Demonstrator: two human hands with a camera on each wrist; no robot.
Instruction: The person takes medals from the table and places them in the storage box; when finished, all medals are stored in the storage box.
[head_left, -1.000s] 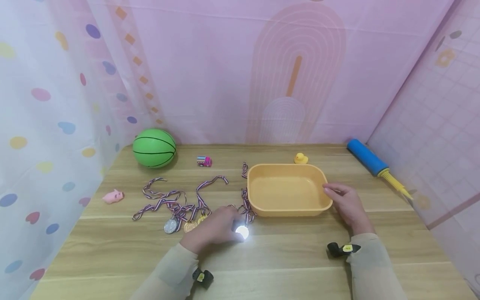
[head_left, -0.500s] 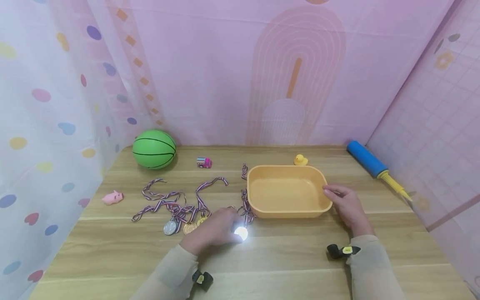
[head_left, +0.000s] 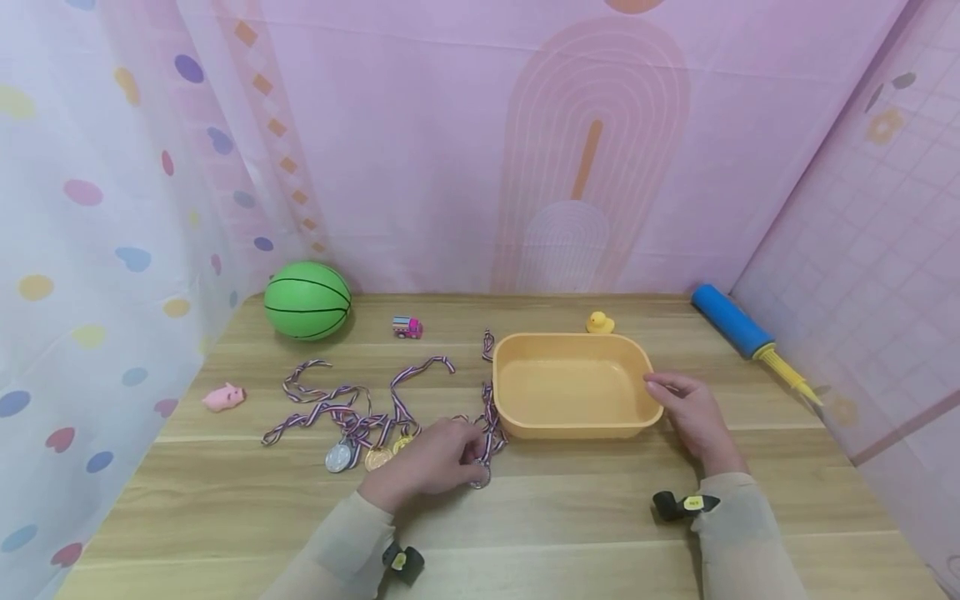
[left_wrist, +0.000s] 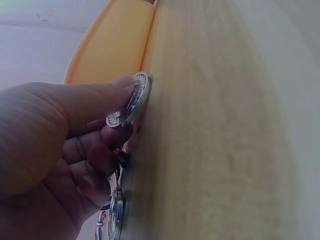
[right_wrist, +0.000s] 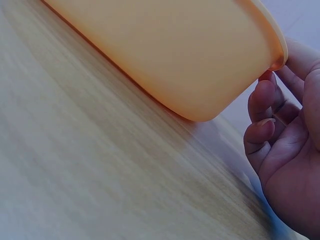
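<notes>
My left hand [head_left: 438, 458] pinches a silver-coloured medal [left_wrist: 131, 102] between thumb and fingers, low over the wooden table and just left of the basin's front corner. In the head view only the edge of this medal [head_left: 482, 478] shows past the thumb. Its striped ribbon [head_left: 489, 417] runs back along the left side of a yellow-orange plastic basin [head_left: 577, 433]. My right hand [head_left: 699, 417] holds the basin's right rim, with some fingers curled below it in the right wrist view. Left of my left hand lie a silver medal [head_left: 339, 456] and gold-coloured medals [head_left: 378, 458] with tangled ribbons [head_left: 322, 408].
A green ball [head_left: 307, 300] and a small pink toy truck [head_left: 407, 327] stand at the back left. A pink toy pig [head_left: 224, 397] lies at the left. Behind the basin sits a yellow duck [head_left: 600, 322]. A blue and yellow pump [head_left: 738, 321] lies at the right.
The bright glare on the pinched medal has gone, and the medal looks turned. Both hands stay nearly in place; the whole head view has shifted slightly down.
</notes>
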